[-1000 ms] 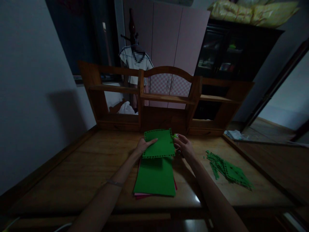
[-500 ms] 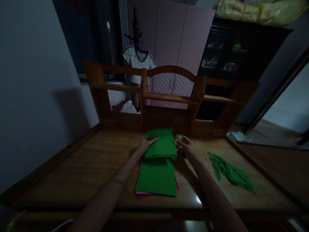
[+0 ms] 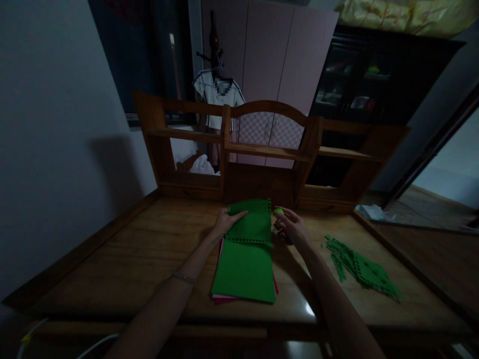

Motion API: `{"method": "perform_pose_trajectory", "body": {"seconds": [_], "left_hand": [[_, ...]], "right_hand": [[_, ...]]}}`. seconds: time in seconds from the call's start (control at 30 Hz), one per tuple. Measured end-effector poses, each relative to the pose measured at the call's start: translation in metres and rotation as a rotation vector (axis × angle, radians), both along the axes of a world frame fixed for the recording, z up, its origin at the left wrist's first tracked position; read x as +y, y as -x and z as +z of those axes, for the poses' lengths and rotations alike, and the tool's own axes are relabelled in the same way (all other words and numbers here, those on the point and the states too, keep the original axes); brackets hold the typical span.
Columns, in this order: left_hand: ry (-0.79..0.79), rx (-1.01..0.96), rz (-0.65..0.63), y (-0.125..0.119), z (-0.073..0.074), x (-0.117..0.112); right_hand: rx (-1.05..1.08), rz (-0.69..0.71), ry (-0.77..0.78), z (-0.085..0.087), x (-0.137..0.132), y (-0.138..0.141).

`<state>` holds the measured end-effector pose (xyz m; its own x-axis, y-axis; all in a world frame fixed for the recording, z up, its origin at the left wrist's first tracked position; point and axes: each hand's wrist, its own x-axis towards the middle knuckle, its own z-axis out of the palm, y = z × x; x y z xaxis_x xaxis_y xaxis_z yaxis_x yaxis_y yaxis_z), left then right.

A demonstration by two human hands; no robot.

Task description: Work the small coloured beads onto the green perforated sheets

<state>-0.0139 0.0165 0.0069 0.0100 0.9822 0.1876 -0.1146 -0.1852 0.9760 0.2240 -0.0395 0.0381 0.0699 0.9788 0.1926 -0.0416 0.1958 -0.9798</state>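
My left hand (image 3: 225, 222) is closed on the left edge of a green sheet of paper (image 3: 250, 222), thumb on top. Rows of small punched holes run along the sheet's upper and lower edges, and some show at its upper right corner. Just right of the sheet, my right hand (image 3: 294, 225) pinches a small bright green hole punch (image 3: 279, 213), with a slight gap to the paper. Its lower part is dark and hard to make out. Beneath the held sheet lies a stack of paper (image 3: 244, 273), green on top with pink edges showing.
On the wooden desk (image 3: 149, 249), punched green strips and sheets (image 3: 368, 271) lie in a pile at the right. A wooden shelf (image 3: 267, 149) stands along the back edge. A wall (image 3: 67, 124) rises at the left.
The punch has turned in my right hand, so its white round spot no longer shows. The held sheet tilts a little differently. The whole view has shifted slightly.
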Motion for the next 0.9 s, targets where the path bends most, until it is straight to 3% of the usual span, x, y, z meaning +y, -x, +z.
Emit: {"method": "perform_pose_trajectory", "body": {"seconds": [0.33,0.9], "left_hand": [[-0.078,-0.024,-0.046,0.0011,0.0047,-0.0026],[-0.109,-0.005,-0.083,0.0005,0.0061,-0.0035]], "right_hand": [[-0.127,-0.009,0.050,0.0028,-0.0075,0.0031],[-0.114,-0.044,0.007,-0.0046,-0.0026,0.0044]]}}
